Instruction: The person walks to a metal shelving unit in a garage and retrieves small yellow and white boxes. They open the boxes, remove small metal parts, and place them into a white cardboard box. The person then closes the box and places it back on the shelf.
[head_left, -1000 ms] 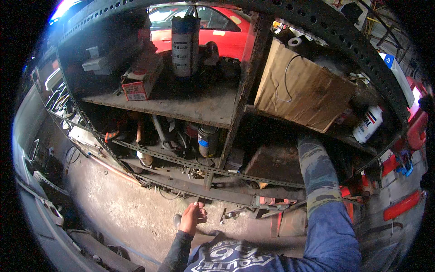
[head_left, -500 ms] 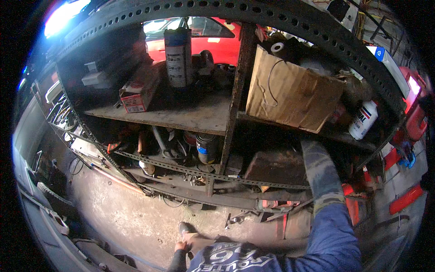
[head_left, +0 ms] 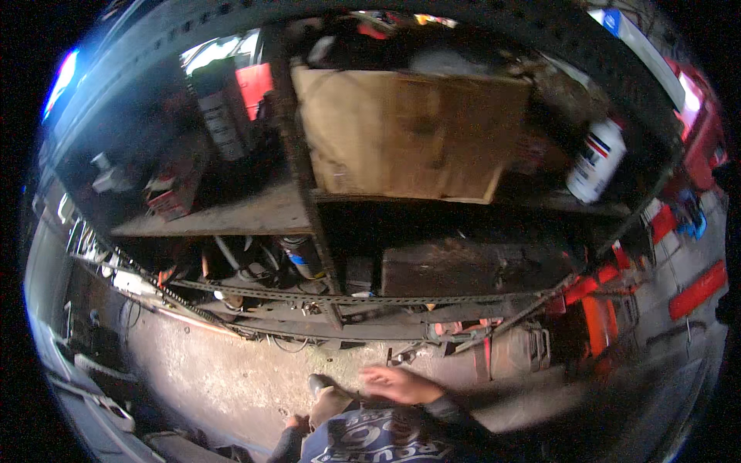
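My right hand (head_left: 397, 384) is in front of my body, below the shelf's lower edge. Its fingers look stretched out, a little blurred, and nothing shows in them. My left hand (head_left: 293, 422) hangs low beside my leg, its fingers too small and hidden to make out. Ahead of me stands a dark metal shelving unit. A cardboard box (head_left: 417, 139) fills its right upper bay, with a white bottle (head_left: 597, 162) to the right. Under the box, in the lower bay, lies a dark, rusty box-like thing (head_left: 463, 266).
On the left upper shelf (head_left: 231, 220) are a tall can (head_left: 220, 123) and a small red box (head_left: 171, 193). A dark can with a blue label (head_left: 302, 256) stands below. Red and orange metal parts (head_left: 598, 324) rest at the right. Concrete floor (head_left: 208, 355) lies beneath.
My right arm has come out of the lower right bay and drawn back in front of my body. The view has shifted to the right, so the shelf appears further left.
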A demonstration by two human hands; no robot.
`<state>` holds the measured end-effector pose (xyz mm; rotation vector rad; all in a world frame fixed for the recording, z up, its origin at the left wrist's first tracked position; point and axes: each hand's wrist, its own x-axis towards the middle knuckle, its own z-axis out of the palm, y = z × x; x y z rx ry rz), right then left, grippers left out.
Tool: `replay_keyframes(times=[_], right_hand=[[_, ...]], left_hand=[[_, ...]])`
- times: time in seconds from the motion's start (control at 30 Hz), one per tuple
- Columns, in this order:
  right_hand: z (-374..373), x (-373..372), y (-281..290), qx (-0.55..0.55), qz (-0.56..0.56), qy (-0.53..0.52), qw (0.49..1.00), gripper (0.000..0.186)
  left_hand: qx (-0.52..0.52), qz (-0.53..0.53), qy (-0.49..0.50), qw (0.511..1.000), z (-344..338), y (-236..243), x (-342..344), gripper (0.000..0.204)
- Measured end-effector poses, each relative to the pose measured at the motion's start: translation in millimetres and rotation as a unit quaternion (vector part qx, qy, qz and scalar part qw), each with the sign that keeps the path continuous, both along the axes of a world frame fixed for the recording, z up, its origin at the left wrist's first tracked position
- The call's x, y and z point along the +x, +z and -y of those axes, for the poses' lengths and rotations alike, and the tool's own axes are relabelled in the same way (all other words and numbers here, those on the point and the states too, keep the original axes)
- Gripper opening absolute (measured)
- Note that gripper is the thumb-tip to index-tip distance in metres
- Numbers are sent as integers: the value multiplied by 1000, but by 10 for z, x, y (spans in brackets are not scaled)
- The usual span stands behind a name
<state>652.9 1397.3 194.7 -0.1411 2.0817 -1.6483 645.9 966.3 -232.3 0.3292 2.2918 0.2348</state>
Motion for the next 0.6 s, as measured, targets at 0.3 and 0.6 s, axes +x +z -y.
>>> replay_keyframes(times=[0.3, 0.6], right_hand=[[201, 143, -2000, 362, 25, 130, 923, 54], [-260, 715, -3117, 432, 271, -60, 858, 38]], left_hand=[[277, 69, 359, 889, -947, 1323, -1292, 40], [195, -130, -171, 957, 346, 506, -951, 43]])
